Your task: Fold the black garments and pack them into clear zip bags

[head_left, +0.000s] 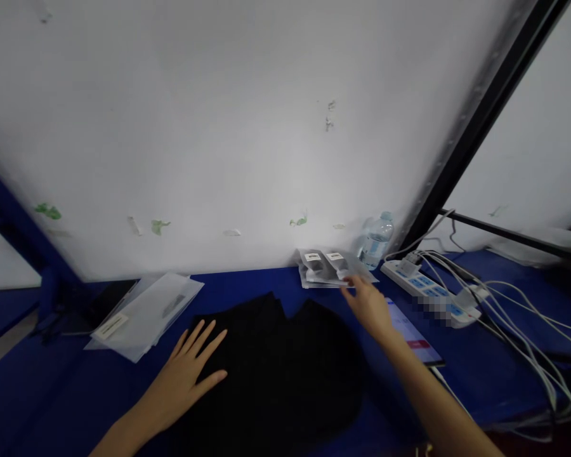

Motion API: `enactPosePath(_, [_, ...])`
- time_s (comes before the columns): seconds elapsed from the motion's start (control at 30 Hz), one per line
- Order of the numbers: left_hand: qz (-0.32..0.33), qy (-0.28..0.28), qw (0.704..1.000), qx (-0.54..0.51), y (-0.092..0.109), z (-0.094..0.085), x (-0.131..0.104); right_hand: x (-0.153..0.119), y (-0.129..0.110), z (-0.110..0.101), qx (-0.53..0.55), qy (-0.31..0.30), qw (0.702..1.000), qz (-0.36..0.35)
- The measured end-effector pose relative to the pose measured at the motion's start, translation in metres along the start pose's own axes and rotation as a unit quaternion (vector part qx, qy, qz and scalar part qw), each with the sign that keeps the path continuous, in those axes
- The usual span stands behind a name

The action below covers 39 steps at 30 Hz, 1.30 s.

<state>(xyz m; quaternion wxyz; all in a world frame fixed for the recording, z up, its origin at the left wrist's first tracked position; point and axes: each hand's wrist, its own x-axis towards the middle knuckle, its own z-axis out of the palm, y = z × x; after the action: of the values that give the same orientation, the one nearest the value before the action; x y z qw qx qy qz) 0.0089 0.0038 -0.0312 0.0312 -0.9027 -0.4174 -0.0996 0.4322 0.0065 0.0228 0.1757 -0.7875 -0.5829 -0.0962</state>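
A black cloth garment (pixel 285 368) lies spread on the blue table in front of me. My left hand (pixel 193 368) rests flat on its left edge, fingers spread and holding nothing. Further off, my right hand (pixel 368 304) stretches beyond the garment to the right. Its fingertips are at the front right edge of several clear plastic packets (pixel 318 276) with white labels and dark contents. The right fingers look partly bent and apart; whether they touch the packets is hard to tell.
More flat translucent bags (pixel 157 311) with labels lie at the left. A water bottle (pixel 377 241) stands against the white wall (pixel 228 127). On the right are a lit phone or tablet (pixel 412 333), a white power strip (pixel 423 289) and loose white cables (pixel 518 324).
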Motion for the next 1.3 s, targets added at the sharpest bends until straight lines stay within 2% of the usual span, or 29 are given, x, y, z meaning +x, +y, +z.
enactPosePath(0.07, [-0.003,-0.001,1.000,0.002,0.000,0.001,0.000,0.021,0.015,0.000,-0.053,0.019,0.997,0.049])
enactPosePath(0.17, [-0.002,0.004,1.000,-0.001,0.000,0.001,0.000,0.037,0.029,0.006,-0.070,0.014,0.996,0.055])
enactPosePath(0.27, [0.002,0.019,1.000,-0.004,-0.001,0.001,0.000,0.038,0.033,0.013,-0.066,0.017,0.997,0.041])
enactPosePath(0.4, [0.004,0.030,1.000,-0.006,0.000,0.000,0.000,0.036,0.026,0.015,-0.052,0.041,0.997,0.034])
enactPosePath(0.57, [0.003,0.024,1.000,-0.011,0.001,0.001,0.000,0.044,0.013,0.008,0.094,0.144,0.985,-0.002])
enactPosePath(0.7, [-0.001,0.049,0.998,-0.029,0.002,-0.002,-0.001,0.044,-0.007,-0.014,0.192,0.196,0.961,-0.029])
enactPosePath(0.77, [-0.013,0.093,0.994,-0.057,0.006,-0.010,0.001,0.033,-0.028,-0.031,0.243,0.222,0.942,-0.062])
enactPosePath(0.83, [-0.038,0.161,0.981,-0.105,0.016,-0.025,0.004,0.015,-0.055,-0.046,0.284,0.220,0.927,-0.108])
enactPosePath(0.9, [-0.072,0.234,0.955,-0.168,0.030,-0.046,0.009,-0.010,-0.086,-0.056,0.343,0.166,0.911,-0.155])
enactPosePath(0.97, [-0.099,0.276,0.930,-0.224,0.044,-0.067,0.013,-0.037,-0.114,-0.057,0.390,0.096,0.894,-0.201])
enactPosePath(1.03, [-0.099,0.307,0.911,-0.258,0.054,-0.084,0.015,-0.062,-0.135,-0.053,0.412,0.038,0.877,-0.245])
enactPosePath(1.1, [-0.090,0.320,0.900,-0.280,0.059,-0.093,0.011,-0.081,-0.146,-0.046,0.420,-0.008,0.865,-0.276])
enactPosePath(1.17, [-0.085,0.307,0.902,-0.292,0.061,-0.095,0.002,-0.094,-0.152,-0.042,0.430,-0.030,0.856,-0.286])
enactPosePath(1.3, [-0.061,0.274,0.916,-0.288,0.065,-0.091,-0.015,-0.107,-0.161,-0.047,0.436,0.000,0.845,-0.310])
